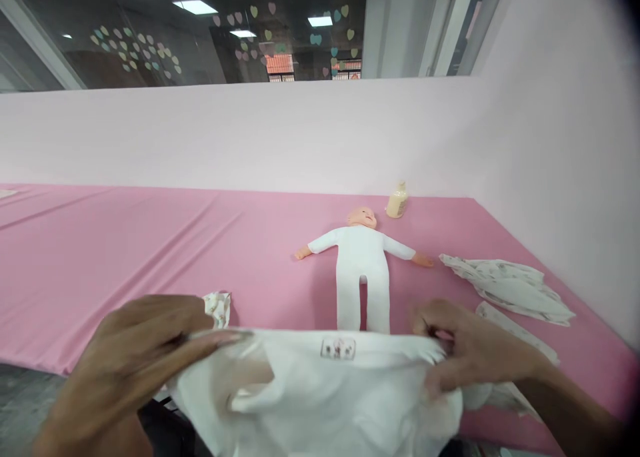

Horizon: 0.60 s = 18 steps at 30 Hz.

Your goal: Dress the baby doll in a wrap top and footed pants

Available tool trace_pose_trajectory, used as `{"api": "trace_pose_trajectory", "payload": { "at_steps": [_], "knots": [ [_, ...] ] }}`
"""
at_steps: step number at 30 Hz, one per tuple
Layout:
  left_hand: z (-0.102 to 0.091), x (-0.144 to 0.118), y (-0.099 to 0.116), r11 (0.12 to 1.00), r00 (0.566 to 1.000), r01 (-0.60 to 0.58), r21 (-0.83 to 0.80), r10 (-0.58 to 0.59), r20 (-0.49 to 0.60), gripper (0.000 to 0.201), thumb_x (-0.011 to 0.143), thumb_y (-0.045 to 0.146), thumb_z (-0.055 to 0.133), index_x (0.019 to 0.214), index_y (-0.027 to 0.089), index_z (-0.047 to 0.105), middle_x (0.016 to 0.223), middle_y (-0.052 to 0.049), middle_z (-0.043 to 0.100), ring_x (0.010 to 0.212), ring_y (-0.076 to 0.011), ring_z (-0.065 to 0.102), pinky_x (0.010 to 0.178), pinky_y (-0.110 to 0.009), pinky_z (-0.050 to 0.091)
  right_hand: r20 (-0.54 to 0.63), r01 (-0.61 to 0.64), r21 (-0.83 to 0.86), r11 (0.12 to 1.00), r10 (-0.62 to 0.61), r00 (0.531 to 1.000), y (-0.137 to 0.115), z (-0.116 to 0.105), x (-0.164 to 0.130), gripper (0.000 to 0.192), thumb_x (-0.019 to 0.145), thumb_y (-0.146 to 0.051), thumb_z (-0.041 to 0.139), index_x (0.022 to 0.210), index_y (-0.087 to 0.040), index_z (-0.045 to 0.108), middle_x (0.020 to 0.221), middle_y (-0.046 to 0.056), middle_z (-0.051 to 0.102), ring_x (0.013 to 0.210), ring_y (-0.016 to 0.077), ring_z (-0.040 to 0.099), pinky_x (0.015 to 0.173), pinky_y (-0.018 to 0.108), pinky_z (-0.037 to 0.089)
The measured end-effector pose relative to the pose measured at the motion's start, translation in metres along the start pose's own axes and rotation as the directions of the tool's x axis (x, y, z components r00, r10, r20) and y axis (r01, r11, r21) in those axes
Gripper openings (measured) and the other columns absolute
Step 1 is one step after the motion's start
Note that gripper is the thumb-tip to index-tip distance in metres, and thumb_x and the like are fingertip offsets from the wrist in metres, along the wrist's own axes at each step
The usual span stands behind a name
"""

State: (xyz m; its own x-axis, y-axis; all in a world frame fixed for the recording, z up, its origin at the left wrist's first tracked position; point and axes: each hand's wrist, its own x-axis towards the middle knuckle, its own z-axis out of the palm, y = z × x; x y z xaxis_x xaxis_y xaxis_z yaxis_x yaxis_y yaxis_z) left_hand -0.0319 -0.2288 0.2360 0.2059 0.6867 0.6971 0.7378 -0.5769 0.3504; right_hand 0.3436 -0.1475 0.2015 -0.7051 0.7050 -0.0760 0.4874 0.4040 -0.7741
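Across the bottom of the frame, your left hand (135, 357) and right hand (470, 350) pinch a white baby garment (320, 397) at its top hem, fingers clenched on cloth. It looks light, soft and floppy; grip the hem corners. Beyond, a doll (363, 270) lies on the pink tabletop (125, 257).

White garment (320, 397) between both hands; beyond them, white-suited doll (362, 270) on pink cloth (125, 257); cream bottle (397, 201); printed white fabric (510, 289) past the right hand.
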Motion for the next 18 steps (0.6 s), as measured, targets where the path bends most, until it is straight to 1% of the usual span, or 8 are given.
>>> {"api": "trace_pose_trajectory", "payload": {
  "at_steps": [1,4,8,10,13,15,16,18],
  "knots": [
    [-0.003,0.009,-0.008,0.999,0.993,-0.014,0.037,0.01,0.118,0.019,0.087,0.037,0.063,0.075,0.031,0.077,0.053,0.004,0.061,0.044,-0.0084,0.051,0.044,-0.018,0.04,-0.056,0.017,-0.006,1.0,-0.018,0.998,0.001,-0.001,0.012,0.053,0.068,-0.058,0.078,0.066,-0.021,0.04,0.064,-0.005,0.039,0.057,0.0092,0.033,0.049,0.024,0.023],
    [0.0,0.036,-0.042,0.964,0.967,0.186,0.192,-0.215,0.138,0.037,0.081,0.051,0.066,0.061,0.02,0.064,0.049,0.005,0.053,0.044,-0.006,0.043,0.044,-0.016,0.033,-0.201,0.041,-0.113,0.993,-0.063,0.977,0.006,-0.006,0.057,0.052,0.077,-0.06,0.068,0.066,-0.021,0.036,0.063,-0.005,0.035,0.057,0.0094,0.029,0.051,0.025,0.019],
    [0.031,0.058,-0.112,0.87,0.849,0.395,0.295,-0.469,0.245,0.047,0.083,0.061,0.058,0.063,0.018,0.057,0.054,0.002,0.052,0.053,-0.0103,0.044,0.05,-0.021,0.03,-0.336,-0.014,-0.267,0.963,-0.08,0.938,0.026,-0.01,0.131,0.053,0.081,-0.067,0.06,0.065,-0.021,0.038,0.06,-0.005,0.038,0.058,0.0108,0.033,0.054,0.026,0.021],
    [0.054,0.062,-0.151,0.855,0.828,0.372,0.36,-0.482,0.288,0.05,0.084,0.063,0.052,0.062,0.019,0.053,0.056,0.001,0.053,0.054,-0.0125,0.046,0.053,-0.023,0.03,-0.374,-0.067,-0.328,0.942,-0.064,0.925,0.039,-0.008,0.167,0.053,0.084,-0.069,0.055,0.065,-0.021,0.04,0.06,-0.004,0.043,0.059,0.0119,0.039,0.057,0.027,0.024],
    [0.091,0.062,-0.197,0.802,0.746,0.304,0.513,-0.536,0.395,0.046,0.086,0.06,0.049,0.064,0.02,0.053,0.067,-0.003,0.061,0.066,-0.0182,0.056,0.06,-0.025,0.033,-0.366,-0.122,-0.495,0.86,-0.079,0.927,0.055,0.003,0.211,0.05,0.089,-0.064,0.052,0.067,-0.02,0.044,0.065,0.0,0.054,0.064,0.0145,0.048,0.061,0.028,0.027],
    [0.114,0.057,-0.212,0.743,0.682,0.274,0.611,-0.598,0.421,0.04,0.087,0.057,0.049,0.073,0.02,0.059,0.079,-0.005,0.067,0.078,-0.022,0.06,0.067,-0.027,0.038,-0.368,-0.177,-0.56,0.809,-0.051,0.929,0.062,0.013,0.227,0.043,0.09,-0.056,0.057,0.071,-0.019,0.049,0.072,0.005,0.06,0.071,0.0163,0.054,0.065,0.028,0.029],
    [0.125,0.054,-0.214,0.721,0.674,0.254,0.645,-0.61,0.416,0.037,0.089,0.054,0.049,0.079,0.021,0.062,0.084,-0.007,0.068,0.083,-0.0237,0.061,0.072,-0.029,0.04,-0.376,-0.198,-0.571,0.797,-0.04,0.926,0.065,0.018,0.231,0.039,0.091,-0.052,0.058,0.074,-0.017,0.051,0.076,0.006,0.062,0.074,0.0167,0.055,0.067,0.028,0.03],
    [0.146,0.046,-0.206,0.705,0.705,0.224,0.673,-0.594,0.387,0.03,0.093,0.044,0.047,0.095,0.02,0.064,0.097,-0.011,0.069,0.094,-0.027,0.062,0.083,-0.035,0.043,-0.409,-0.215,-0.562,0.799,-0.042,0.912,0.069,0.026,0.233,0.035,0.095,-0.047,0.054,0.081,-0.015,0.054,0.083,0.008,0.064,0.081,0.0166,0.057,0.07,0.028,0.031]
  ]
}}
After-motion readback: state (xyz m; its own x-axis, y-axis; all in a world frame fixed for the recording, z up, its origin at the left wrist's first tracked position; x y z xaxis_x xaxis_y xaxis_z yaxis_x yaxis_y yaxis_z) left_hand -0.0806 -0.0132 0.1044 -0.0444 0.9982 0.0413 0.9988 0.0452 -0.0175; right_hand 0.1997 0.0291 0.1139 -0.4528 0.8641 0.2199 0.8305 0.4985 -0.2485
